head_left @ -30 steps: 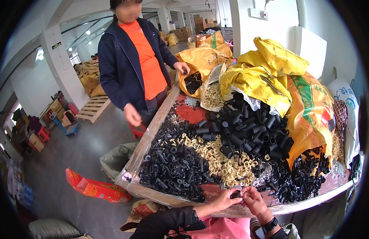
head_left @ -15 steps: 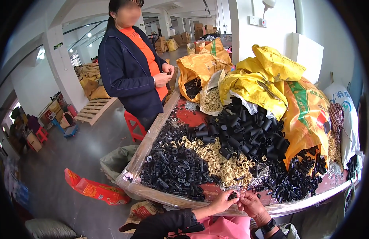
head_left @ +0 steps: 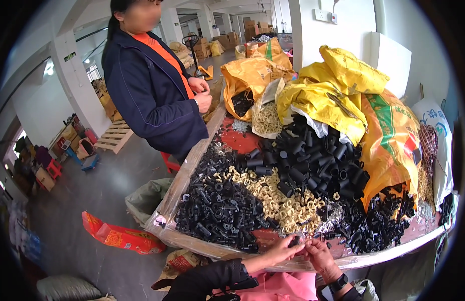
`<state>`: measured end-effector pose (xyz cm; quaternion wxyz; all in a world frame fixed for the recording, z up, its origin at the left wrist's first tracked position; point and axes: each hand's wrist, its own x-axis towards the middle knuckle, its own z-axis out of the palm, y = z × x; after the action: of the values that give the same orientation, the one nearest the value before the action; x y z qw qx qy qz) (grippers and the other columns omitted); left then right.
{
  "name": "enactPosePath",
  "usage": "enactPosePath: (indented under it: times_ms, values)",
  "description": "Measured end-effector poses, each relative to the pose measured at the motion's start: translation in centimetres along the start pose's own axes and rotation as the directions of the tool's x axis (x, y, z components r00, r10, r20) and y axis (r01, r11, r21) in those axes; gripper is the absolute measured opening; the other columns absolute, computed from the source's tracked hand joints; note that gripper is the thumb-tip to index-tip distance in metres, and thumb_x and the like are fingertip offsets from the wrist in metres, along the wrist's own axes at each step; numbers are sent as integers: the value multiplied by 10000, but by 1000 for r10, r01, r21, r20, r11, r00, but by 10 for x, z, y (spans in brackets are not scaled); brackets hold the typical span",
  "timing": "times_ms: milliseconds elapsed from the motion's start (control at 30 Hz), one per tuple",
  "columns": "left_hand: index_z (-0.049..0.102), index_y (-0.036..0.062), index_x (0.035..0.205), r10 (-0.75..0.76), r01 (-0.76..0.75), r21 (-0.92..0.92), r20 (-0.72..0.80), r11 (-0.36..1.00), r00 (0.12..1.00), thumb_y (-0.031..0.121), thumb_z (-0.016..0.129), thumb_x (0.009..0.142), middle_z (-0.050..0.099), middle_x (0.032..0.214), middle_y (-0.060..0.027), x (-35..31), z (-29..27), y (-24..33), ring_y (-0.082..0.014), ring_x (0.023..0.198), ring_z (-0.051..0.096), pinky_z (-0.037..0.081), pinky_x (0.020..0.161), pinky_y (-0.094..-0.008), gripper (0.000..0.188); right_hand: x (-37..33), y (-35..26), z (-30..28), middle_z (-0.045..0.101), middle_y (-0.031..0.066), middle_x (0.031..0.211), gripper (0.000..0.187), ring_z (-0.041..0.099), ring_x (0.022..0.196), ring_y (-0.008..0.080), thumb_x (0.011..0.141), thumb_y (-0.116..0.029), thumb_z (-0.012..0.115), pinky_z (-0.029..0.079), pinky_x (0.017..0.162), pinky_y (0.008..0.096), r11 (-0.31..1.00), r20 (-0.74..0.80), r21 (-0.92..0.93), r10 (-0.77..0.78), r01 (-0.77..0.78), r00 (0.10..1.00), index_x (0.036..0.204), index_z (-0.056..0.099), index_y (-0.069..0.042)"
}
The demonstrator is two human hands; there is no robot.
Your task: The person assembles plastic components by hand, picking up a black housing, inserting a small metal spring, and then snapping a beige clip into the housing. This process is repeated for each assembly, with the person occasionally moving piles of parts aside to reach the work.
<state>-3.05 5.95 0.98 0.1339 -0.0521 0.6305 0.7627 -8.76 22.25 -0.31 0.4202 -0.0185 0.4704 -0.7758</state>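
Close to the table's front edge, my left hand (head_left: 278,253) is closed with a small black plastic part (head_left: 294,242) between thumb and fingers. My right hand (head_left: 319,258), a dark watch on its wrist, meets it with the fingertips pinched together. Whatever sits in that pinch is too small to name. Just beyond my hands lie a heap of cream-coloured ring-shaped pieces (head_left: 298,208) and small clear pieces (head_left: 331,216). Left of them spreads a pile of small black fittings (head_left: 217,213), and farther back rises a heap of black tubes (head_left: 305,158).
An orange sack (head_left: 390,150) spills black clips (head_left: 378,226) at right, beside a yellow sack (head_left: 338,85). Across the table's left edge stands a person in a dark jacket (head_left: 147,95), hands together. A wooden rim (head_left: 182,175) borders the table; a red bag (head_left: 122,236) lies on the floor.
The co-worker has shifted left and nearer, leaning toward the table edge. My hands stay together, with the fingers slightly moved around the black part.
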Motion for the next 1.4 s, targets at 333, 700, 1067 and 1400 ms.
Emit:
enactPosePath:
  times_ms: [333, 700, 1067, 1400]
  values:
    - [455, 91, 1075, -183, 152, -450, -27, 880, 983, 197, 494, 845, 552, 815, -32, -6, -16, -1, -147, 654, 552, 442, 524, -228, 257, -12, -30, 16, 508, 102, 861, 138, 478, 794, 228, 722, -27, 573, 390, 686, 297, 132, 310, -869, -603, 476, 735, 859, 579, -20]
    - [491, 46, 1044, -158, 230, -600, 171, 766, 972, 178, 434, 872, 559, 962, -62, -3, -13, -16, -175, 764, 566, 461, 634, -275, 224, -11, -15, 22, 488, 68, 941, 162, 443, 903, 267, 606, -43, 617, 335, 741, 379, -243, 539, -832, -569, 499, 622, 741, 529, -61]
    - [440, 19, 1123, -163, 254, -471, 225, 845, 961, 176, 405, 888, 526, 1022, -72, -7, -6, -15, -162, 879, 546, 461, 758, -284, 285, -8, -12, 23, 504, 57, 958, 166, 445, 910, 263, 576, -50, 630, 344, 763, 384, -191, 527, -845, -452, 499, 719, 716, 542, -58]
    - [445, 13, 1115, -205, 299, -417, 256, 858, 945, 163, 436, 873, 546, 990, -83, -18, 0, -6, -167, 864, 556, 459, 767, -278, 285, -12, -13, 23, 513, 46, 866, 92, 452, 838, 242, 590, -62, 622, 363, 717, 351, -5, 482, -840, -466, 542, 742, 652, 554, -62]
